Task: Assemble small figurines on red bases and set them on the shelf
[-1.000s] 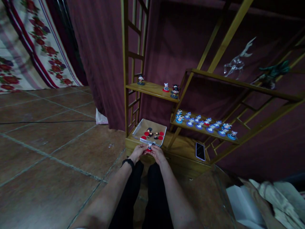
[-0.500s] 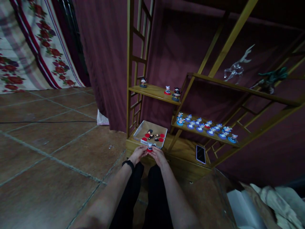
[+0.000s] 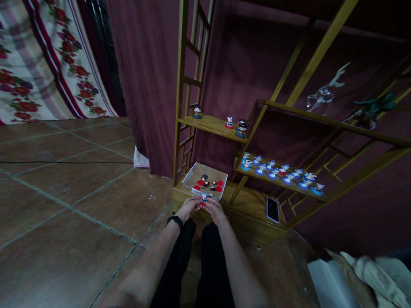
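Observation:
Between my two hands is a small white-headed figurine [image 3: 204, 198] on a red base, held upright just in front of a shallow box. My left hand [image 3: 189, 206] grips it from the left, and my right hand [image 3: 214, 208] from the right, fingers closed around the base. Inside the open cardboard box [image 3: 188, 182] lie several dark-haired figurines [image 3: 205, 185] and loose red discs [image 3: 219, 188]. On the small shelf above stand a similar white-headed figurine [image 3: 229, 122] on a red base and several dark-haired figurines [image 3: 241, 129] on dark bases.
The wooden display rack [image 3: 208, 126] has a lower shelf with several blue-and-white figurines [image 3: 272, 173]. A phone [image 3: 272, 209] lies on the bottom board. Higher right are a clear horse-like ornament [image 3: 324, 94] and a dark green sculpture [image 3: 374, 111]. A black cable [image 3: 64, 162] crosses the tiled floor.
The whole view has shifted slightly, so the rack sits a little farther right. Both hands keep hold of the white-headed figurine in front of the box.

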A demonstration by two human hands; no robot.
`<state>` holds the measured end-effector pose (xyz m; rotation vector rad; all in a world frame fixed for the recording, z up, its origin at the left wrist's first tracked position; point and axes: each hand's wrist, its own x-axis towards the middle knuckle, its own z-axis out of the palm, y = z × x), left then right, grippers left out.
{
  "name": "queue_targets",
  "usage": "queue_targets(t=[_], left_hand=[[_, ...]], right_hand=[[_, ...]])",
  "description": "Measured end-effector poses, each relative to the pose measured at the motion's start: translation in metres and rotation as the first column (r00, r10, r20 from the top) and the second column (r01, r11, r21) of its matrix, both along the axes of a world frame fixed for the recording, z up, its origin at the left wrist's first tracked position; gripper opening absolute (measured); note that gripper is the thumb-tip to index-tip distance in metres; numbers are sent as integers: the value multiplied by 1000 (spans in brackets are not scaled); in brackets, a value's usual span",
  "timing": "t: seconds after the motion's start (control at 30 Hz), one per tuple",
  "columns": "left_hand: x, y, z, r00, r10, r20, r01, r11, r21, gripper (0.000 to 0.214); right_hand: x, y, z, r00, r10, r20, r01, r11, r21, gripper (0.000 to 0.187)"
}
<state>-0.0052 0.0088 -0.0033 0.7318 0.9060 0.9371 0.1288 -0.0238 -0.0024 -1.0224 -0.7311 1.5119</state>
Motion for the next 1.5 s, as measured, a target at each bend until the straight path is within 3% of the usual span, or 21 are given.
queue_targets(t=[0.4, 0.63, 1.1, 1.5], left_hand=[[1, -3, 3, 997, 28, -77, -24, 999, 43, 21], [0, -4, 6, 1000, 2, 12, -1, 1000, -19, 18], [0, -2, -1, 997, 36, -73, -32, 998, 49, 17], [-3, -4, 4, 1000, 17, 15, -16, 1000, -4, 15]], right_hand=[[-1, 4, -6, 999, -5, 32, 6, 1000, -12, 37], [-1, 3, -3, 1000, -13, -16, 14, 1000, 24, 33], [-6, 2, -4, 999, 3, 45, -4, 1000, 31, 34], [0, 6, -11, 1000, -12, -12, 12, 1000, -15, 32]])
